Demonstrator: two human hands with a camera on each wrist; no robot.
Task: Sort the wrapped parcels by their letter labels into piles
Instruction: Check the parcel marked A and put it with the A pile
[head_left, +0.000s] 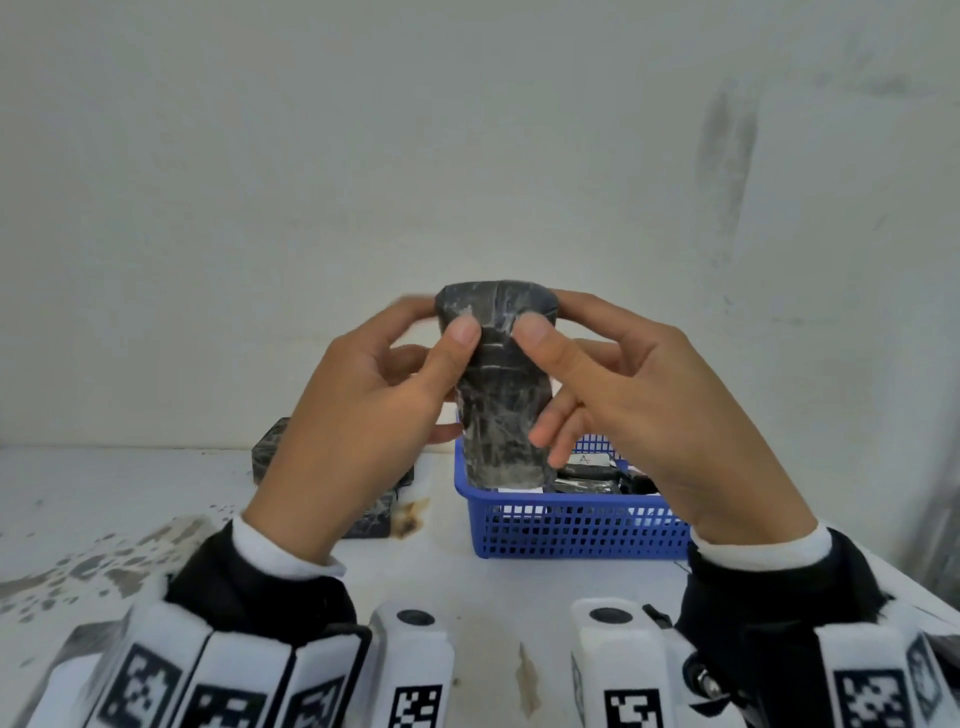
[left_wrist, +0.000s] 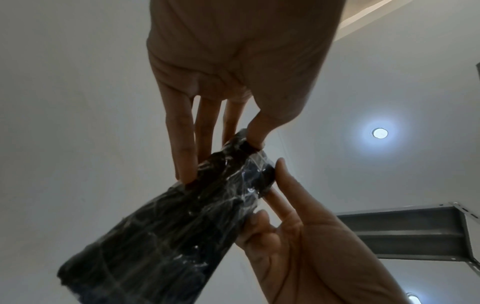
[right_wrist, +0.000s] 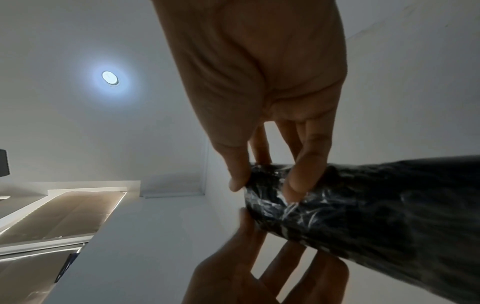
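Both hands hold one black plastic-wrapped parcel (head_left: 501, 405) upright above the blue basket (head_left: 571, 530). My left hand (head_left: 447, 325) pinches its upper left edge, thumb in front and fingers behind. On the upper right edge my right hand (head_left: 548, 317) pinches the same way. No letter label shows on this parcel. In the left wrist view the left hand (left_wrist: 221, 160) grips the parcel (left_wrist: 168, 226) near its top. The right wrist view has the right hand (right_wrist: 262, 189) on the parcel's (right_wrist: 376, 209) end.
More black parcels lie inside the basket, one with a white label reading A (head_left: 584, 460). Two black parcels (head_left: 374, 514) lie on the white, stained table (head_left: 130, 493) left of the basket. A wall stands close behind.
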